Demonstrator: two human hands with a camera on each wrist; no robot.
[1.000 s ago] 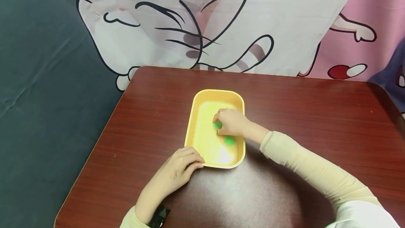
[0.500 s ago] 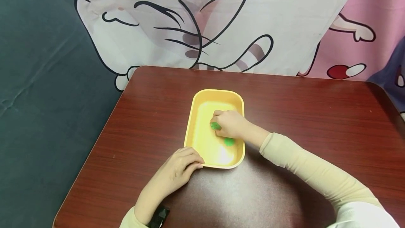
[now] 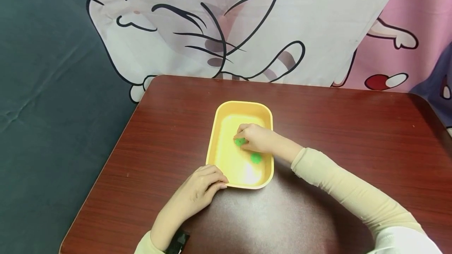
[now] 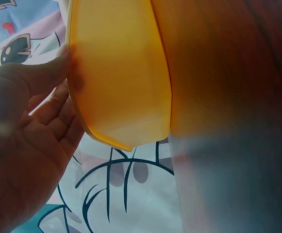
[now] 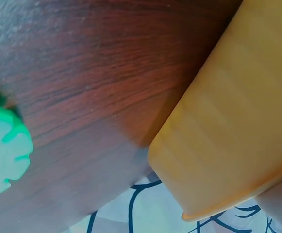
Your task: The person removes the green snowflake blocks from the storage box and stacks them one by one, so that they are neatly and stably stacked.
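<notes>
A yellow tray (image 3: 223, 152) sits on the table. The left hand (image 3: 197, 187) holds its near left corner; in the left wrist view the thumb (image 4: 58, 63) lies against the tray wall (image 4: 121, 73) with the fingers curled at the rim. Inside the tray, the right hand (image 3: 257, 138) has thumb and fingers around a small green piece (image 3: 240, 142), partly covered by the fingers. A second green piece (image 3: 256, 157) lies in the tray below that hand. The right wrist view shows mainly the tray's outer wall (image 5: 228, 131); the right fingers' grip is hidden there.
A green notched disc (image 5: 7, 150) appears at the left edge of the right wrist view, beside the wood-grain table (image 5: 97, 73). The brown table (image 3: 335, 128) ends at a cloth with a cartoon cat (image 3: 197, 22). A dark band (image 3: 178, 240) is at the left wrist.
The right hand and its green piece have shifted slightly left within the tray, and the piece has turned a little. The left hand stays on the tray corner.
</notes>
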